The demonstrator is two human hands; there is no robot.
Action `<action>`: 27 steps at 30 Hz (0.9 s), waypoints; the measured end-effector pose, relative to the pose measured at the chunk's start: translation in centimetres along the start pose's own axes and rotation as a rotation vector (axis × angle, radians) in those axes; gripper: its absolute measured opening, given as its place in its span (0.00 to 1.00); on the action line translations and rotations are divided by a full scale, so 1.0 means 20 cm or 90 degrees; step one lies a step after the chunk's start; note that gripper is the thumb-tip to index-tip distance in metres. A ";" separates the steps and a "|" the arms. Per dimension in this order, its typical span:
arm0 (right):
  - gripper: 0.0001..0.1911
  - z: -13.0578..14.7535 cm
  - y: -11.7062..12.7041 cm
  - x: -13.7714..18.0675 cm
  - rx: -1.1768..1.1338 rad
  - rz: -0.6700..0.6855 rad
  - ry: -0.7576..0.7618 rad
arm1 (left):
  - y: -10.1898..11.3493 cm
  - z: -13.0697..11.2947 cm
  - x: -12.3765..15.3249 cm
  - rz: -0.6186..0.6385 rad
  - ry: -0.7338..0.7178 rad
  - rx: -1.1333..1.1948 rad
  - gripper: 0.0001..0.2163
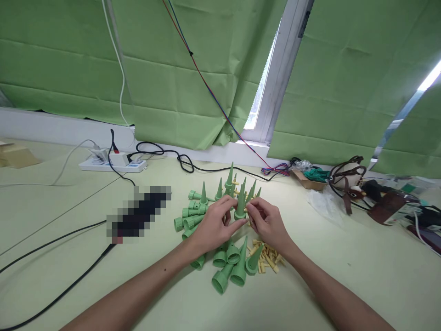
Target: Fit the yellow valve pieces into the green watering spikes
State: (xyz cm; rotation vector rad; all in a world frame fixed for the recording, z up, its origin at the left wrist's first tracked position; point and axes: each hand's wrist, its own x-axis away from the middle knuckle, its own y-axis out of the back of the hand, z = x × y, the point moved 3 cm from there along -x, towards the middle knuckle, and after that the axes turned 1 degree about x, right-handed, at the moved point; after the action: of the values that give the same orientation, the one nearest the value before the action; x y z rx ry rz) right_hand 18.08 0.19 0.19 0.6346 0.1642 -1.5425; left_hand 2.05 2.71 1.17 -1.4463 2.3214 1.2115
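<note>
Green blinds [165, 92] flank a white window frame [280, 78] — a red-and-blue cable [212, 94] slants across one. On the worktop [344, 271], a white power strip [113, 168] lies at left, a crumpled clear bag [323, 203] at right.

You're in what looks like a workroom: pale table [324, 276] under your fingers [236, 228], green cones [233, 254] and yellow pieces [269, 258] piled loose near them, power strip [109, 168] beyond to their left, green blinds [158, 92] at a window [288, 62] farther back.

Pale table [361, 257]: green cones [241, 264] in a loose heap, yellow pieces [271, 263] piled at the cones' near right, white power strip [103, 166] beyond the cones leftward, cardboard box [312, 185] and crumpled clear plastic [324, 204] off to their right.
</note>
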 end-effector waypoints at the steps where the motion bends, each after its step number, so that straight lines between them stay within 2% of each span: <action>1: 0.12 0.00 0.00 0.00 -0.011 0.004 -0.003 | 0.00 0.00 0.00 0.000 -0.015 -0.005 0.08; 8: 0.13 -0.01 -0.02 0.00 -0.053 0.016 -0.026 | -0.02 0.02 0.02 -0.007 -0.076 -0.046 0.07; 14: 0.13 -0.01 0.00 -0.01 -0.064 -0.039 -0.023 | 0.00 0.00 0.01 -0.038 -0.016 -0.029 0.12; 19: 0.13 -0.02 0.01 -0.01 -0.070 -0.089 -0.027 | 0.03 -0.01 -0.01 -0.092 0.038 0.016 0.07; 23: 0.12 0.00 0.01 -0.01 -0.063 -0.074 -0.013 | 0.03 -0.01 -0.02 -0.065 0.107 0.057 0.21; 27: 0.11 0.00 0.00 0.00 -0.028 -0.037 0.002 | 0.01 -0.01 -0.01 -0.026 0.140 0.073 0.26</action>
State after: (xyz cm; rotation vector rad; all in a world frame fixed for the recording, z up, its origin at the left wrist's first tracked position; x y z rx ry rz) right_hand 18.00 0.13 0.25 0.6012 0.2194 -1.5892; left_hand 2.04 2.80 1.64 -1.6509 2.4405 0.9340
